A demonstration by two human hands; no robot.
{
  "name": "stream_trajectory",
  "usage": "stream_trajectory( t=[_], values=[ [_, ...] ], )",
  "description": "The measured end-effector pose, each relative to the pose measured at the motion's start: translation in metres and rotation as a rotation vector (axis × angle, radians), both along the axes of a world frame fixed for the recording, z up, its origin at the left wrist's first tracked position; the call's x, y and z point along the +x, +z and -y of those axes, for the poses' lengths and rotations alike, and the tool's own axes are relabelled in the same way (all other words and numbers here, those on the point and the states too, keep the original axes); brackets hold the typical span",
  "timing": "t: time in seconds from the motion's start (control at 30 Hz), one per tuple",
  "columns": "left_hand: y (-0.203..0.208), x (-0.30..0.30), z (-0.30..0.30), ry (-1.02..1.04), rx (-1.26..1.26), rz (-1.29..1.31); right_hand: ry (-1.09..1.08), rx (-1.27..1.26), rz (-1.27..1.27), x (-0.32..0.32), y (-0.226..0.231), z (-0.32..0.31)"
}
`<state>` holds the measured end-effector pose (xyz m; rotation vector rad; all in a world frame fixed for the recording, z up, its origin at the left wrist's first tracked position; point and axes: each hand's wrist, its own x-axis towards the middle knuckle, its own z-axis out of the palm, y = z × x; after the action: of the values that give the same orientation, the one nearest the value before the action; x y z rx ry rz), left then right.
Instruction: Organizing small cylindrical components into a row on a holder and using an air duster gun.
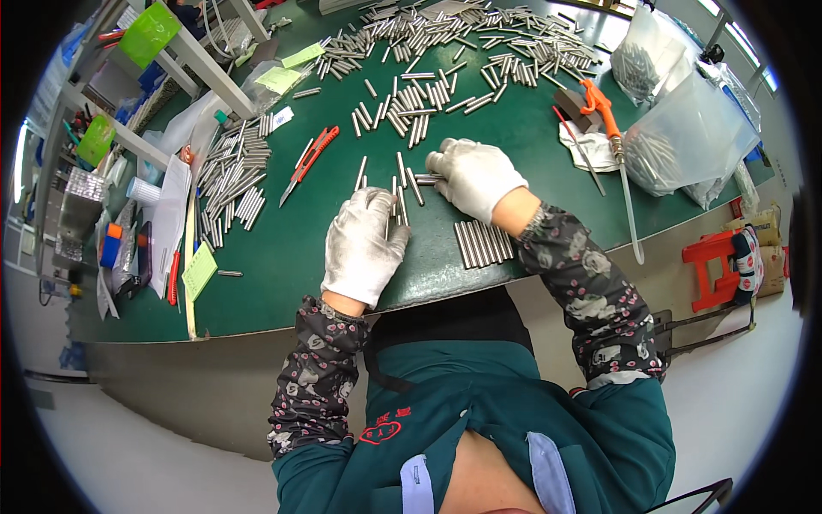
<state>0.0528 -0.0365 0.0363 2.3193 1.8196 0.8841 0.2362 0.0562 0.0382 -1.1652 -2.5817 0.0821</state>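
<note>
My left hand [364, 244], in a white glove, is closed with its fingers curled down on the green table; what lies beneath the fingers is hidden. Beside its fingertips and thumb lie a few short steel pins [402, 206]. To the right, my gloved right hand [479, 178] has its fingers bent around one end of a steel pin [424, 180], which sticks out toward the left. Below that wrist, a neat row of steel pins [482, 245] lies side by side near the table's front edge.
Loose pins [454, 34] are heaped along the back of the table [300, 248], and another pile [231, 171] lies at left. An orange utility knife [310, 165] rests left of my hands. At right are an orange air gun [602, 110] and bags of pins [676, 137].
</note>
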Motion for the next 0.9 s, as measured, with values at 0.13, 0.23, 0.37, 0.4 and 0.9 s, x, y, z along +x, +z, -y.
stream_trajectory(
  t=[0.13, 0.23, 0.37, 0.4, 0.9],
  values=[
    [0.002, -0.01, 0.007, 0.049, -0.001, 0.008, 0.025, 0.046, 0.042, 0.005, -0.002, -0.011],
    [0.002, -0.022, 0.017, 0.113, -0.001, -0.047, -0.075, 0.074, 0.018, 0.042, 0.0, -0.01],
    [-0.001, -0.025, 0.026, 0.215, -0.07, -0.139, -0.169, -0.075, -0.095, 0.097, -0.006, 0.002],
    [0.0, -0.023, 0.027, 0.216, -0.071, -0.136, -0.168, -0.076, -0.092, 0.103, -0.006, 0.009],
    [0.003, 0.0, 0.02, 0.168, -0.16, -0.234, -0.13, -0.346, -0.479, 0.099, -0.017, 0.056]
  ],
)
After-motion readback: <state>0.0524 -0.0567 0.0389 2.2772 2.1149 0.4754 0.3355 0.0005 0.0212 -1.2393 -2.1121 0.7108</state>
